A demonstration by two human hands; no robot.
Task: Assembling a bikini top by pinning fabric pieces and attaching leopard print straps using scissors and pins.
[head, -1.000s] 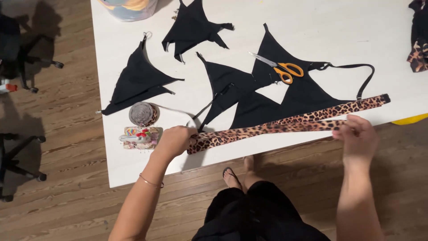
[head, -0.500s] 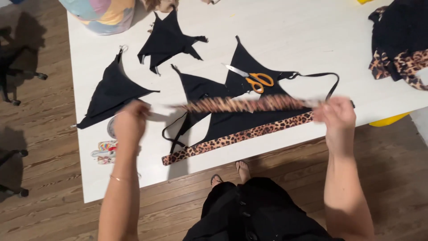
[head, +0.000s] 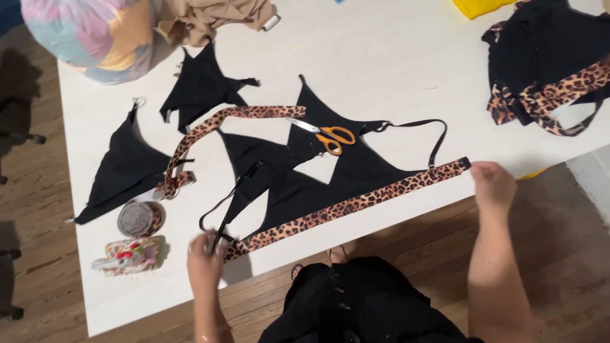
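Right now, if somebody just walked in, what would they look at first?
Probably the long leopard-print band stretched along the near edge of the white table, with the left hand at one end and the right hand at the other. Next, the orange-handled scissors lying on the black triangular fabric just behind it. A second leopard strip curves away to the left.

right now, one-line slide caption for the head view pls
Left hand and right hand hold the ends of a leopard-print band along black fabric triangles on a white table.
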